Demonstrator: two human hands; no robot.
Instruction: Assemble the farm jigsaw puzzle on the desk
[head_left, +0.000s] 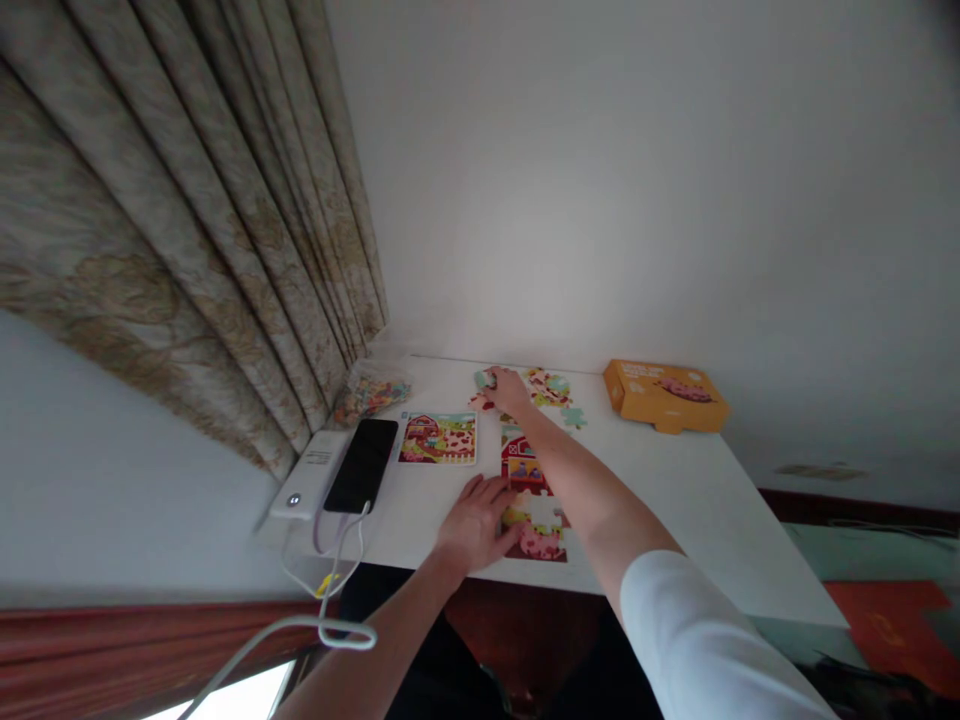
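A partly joined jigsaw puzzle (523, 470) with a red barn and a pink spotted animal lies on the white table, partly hidden by my right forearm. My left hand (472, 522) rests flat at its left edge, fingers stretched out and touching it. Farther back, my right hand (508, 390) reaches over loose pieces, its fingers curled around a puzzle piece (481, 380) that they partly cover. More loose puzzle pieces (549, 384) lie just right of that hand, with a pale green piece (574, 417) nearer me. The picture card (438, 438) of a farm scene lies left of the puzzle.
A clear bag of colourful pieces (373, 390) sits at the back left by the curtain (225, 200). A black phone (362, 466), a white power bank (309, 478) and a looping white cable (330, 625) occupy the left edge. An orange box (666, 395) stands back right against the wall.
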